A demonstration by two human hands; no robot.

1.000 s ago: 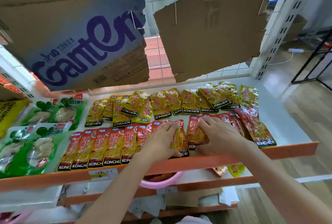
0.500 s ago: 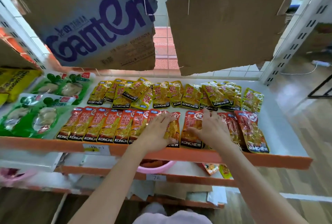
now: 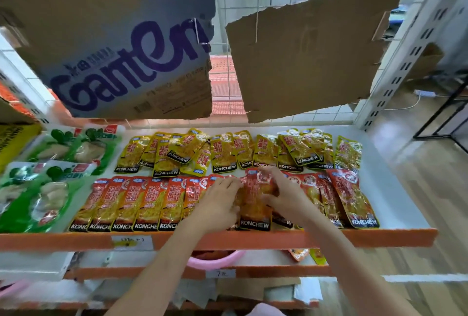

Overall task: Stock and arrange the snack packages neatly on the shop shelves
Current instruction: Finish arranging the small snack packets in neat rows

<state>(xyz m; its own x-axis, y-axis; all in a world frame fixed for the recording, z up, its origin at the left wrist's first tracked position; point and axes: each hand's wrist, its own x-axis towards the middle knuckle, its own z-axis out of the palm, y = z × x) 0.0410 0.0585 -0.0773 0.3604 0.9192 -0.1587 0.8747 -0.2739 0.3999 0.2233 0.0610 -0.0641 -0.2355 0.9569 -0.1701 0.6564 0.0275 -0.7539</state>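
Observation:
A row of red KONCHEW snack packets [image 3: 141, 204] lies along the front of the white shelf [image 3: 395, 189], with a row of yellow KONCHEW packets [image 3: 222, 151] behind it. My left hand [image 3: 217, 204] rests flat on the red packets near the middle. My right hand [image 3: 286, 194] pinches the right edge of one red packet [image 3: 254, 204] that lies between the two hands. More red packets [image 3: 352, 201] overlap to the right.
Green packets [image 3: 45, 189] lie at the shelf's left. Torn cardboard pieces [image 3: 304, 57] and a Ganten box [image 3: 121, 57] hang above. The orange shelf lip [image 3: 278, 238] runs in front. A pink basin [image 3: 217, 260] and loose packets sit on the lower shelf.
Both hands have closed in on one red packet in the middle; my right hand moved from lying flat to pinching its edge. The camera dipped slightly.

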